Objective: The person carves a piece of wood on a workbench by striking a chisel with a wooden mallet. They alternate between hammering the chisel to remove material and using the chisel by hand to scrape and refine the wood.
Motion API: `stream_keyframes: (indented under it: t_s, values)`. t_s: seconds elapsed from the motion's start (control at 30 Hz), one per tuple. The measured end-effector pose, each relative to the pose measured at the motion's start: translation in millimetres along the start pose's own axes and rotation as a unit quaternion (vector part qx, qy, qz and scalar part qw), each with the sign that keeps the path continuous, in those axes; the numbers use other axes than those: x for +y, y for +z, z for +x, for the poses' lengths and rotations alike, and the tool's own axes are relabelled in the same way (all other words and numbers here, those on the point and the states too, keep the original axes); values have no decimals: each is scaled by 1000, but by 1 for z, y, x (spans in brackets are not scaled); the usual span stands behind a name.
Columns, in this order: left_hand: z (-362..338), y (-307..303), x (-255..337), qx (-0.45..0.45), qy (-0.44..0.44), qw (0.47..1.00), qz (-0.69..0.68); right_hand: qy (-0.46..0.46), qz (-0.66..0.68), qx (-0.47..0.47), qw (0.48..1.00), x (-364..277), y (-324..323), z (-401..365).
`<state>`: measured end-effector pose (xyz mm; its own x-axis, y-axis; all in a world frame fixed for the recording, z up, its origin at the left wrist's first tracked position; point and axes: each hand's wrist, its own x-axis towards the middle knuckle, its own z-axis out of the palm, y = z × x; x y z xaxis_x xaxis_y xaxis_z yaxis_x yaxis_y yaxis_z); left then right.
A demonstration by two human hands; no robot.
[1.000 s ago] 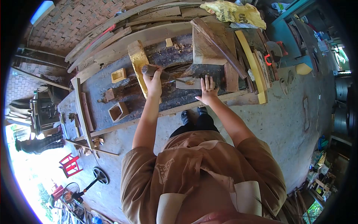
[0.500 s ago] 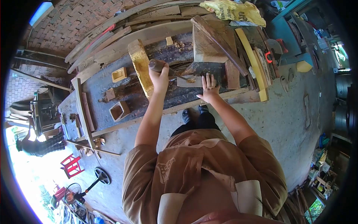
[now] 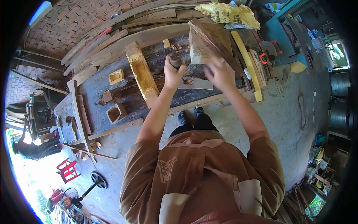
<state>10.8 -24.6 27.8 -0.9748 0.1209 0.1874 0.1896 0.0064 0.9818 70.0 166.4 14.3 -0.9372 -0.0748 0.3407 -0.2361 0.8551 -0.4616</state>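
1. The left hand [image 3: 172,74] is closed in a fist round a dark wooden handle [image 3: 175,59], which stands up above the knuckles over the workbench [image 3: 93,89].
2. The right hand [image 3: 220,72] is just beside it, smeared by motion blur; whether it is open or holds anything cannot be told.
3. Between and below the two hands lies one flat grey board [image 3: 197,84], on the near part of the bench top.
4. Left of the left hand, one thick yellowish timber block [image 3: 141,74] lies across the bench; behind the hands, one broad wooden slab [image 3: 203,43] leans at a tilt.
5. Further left sit two small hollow square wooden boxes, one pale [image 3: 116,76] and one darker [image 3: 116,112] (the darker one is near the bench's front edge).
6. At the far end lies one yellow sack [image 3: 227,15] with dark capital letters, too creased to read.
7. On the floor to the left stand one red stool [image 3: 67,170] and one fan [image 3: 71,197].
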Motion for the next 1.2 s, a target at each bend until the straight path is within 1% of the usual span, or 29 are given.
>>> stream_keyframes:
  t_s: [0.03,0.1,0.13,0.17,0.2,0.23,0.27,0.3,0.37,0.4,0.47,0.5,0.57,0.63,0.7,0.73,0.8,0.83,0.87,0.9,0.93,0.97,1.03,1.07,1.13,1.17,1.2]
  values:
    - [-1,2,0,-1,0,1000,-2,-66,-83,132,986,-4,-20,18]
    - [0,4,0,9,43,999,20,7,-199,187,962,5,-39,37]
    - [0,5,0,9,46,999,18,51,-272,180,944,16,-36,42]
    - [-2,5,1,2,49,998,29,49,-273,183,943,25,-33,42]
    - [-3,5,2,-3,53,998,41,184,-261,40,947,31,-31,43]
    - [-4,5,3,-1,57,998,41,312,-238,-105,914,39,-27,44]
    - [-6,5,4,-5,55,998,41,329,-202,-104,917,48,-22,43]
    - [-7,5,4,-8,52,998,40,325,-203,-103,918,50,-25,46]
    - [-9,4,2,-4,47,998,42,332,-222,-141,906,51,-27,51]
    - [-10,3,2,-10,46,998,30,330,-222,-142,907,48,-31,54]
    - [-12,1,0,-15,47,999,17,316,-220,-216,898,45,-46,63]
    - [-11,0,-2,-8,44,999,23,314,-220,-213,899,38,-55,66]
    - [-11,-2,1,2,43,999,27,273,-209,-203,917,25,-72,69]
    - [-12,-6,9,-2,17,1000,17,271,-188,-214,919,12,-89,69]
    - [-9,-7,2,3,26,1000,9,217,-111,-140,960,-16,-112,62]
    - [-8,-8,-2,10,32,999,2,216,-112,-141,960,-30,-122,61]
    - [-8,-10,-2,3,19,1000,6,215,55,-116,968,-57,-133,54]
    - [-8,-11,-2,-8,8,1000,10,217,57,-116,967,-64,-130,46]
    - [-8,-10,-5,-10,7,1000,11,192,86,-95,973,-71,-127,38]
    - [-7,-8,-9,2,31,999,13,164,113,-74,977,-75,-125,31]
    - [-7,-7,-11,16,57,998,16,122,115,-87,982,-71,-113,21]
    - [-8,-5,-13,16,57,998,16,130,83,-122,980,-71,-104,11]
    - [-11,0,-15,21,56,992,-112,160,15,-231,960,-72,-102,6]
    - [-10,-3,-16,21,58,992,-111,159,16,-230,960,-74,-106,5]
    - [-8,-10,-22,22,38,998,-48,99,-43,-147,983,-84,-122,9]
    - [-9,-11,-26,21,25,999,-18,70,-44,-93,992,-86,-125,9]
    - [-8,-10,-27,24,29,999,-18,75,11,-70,995,-93,-132,12]
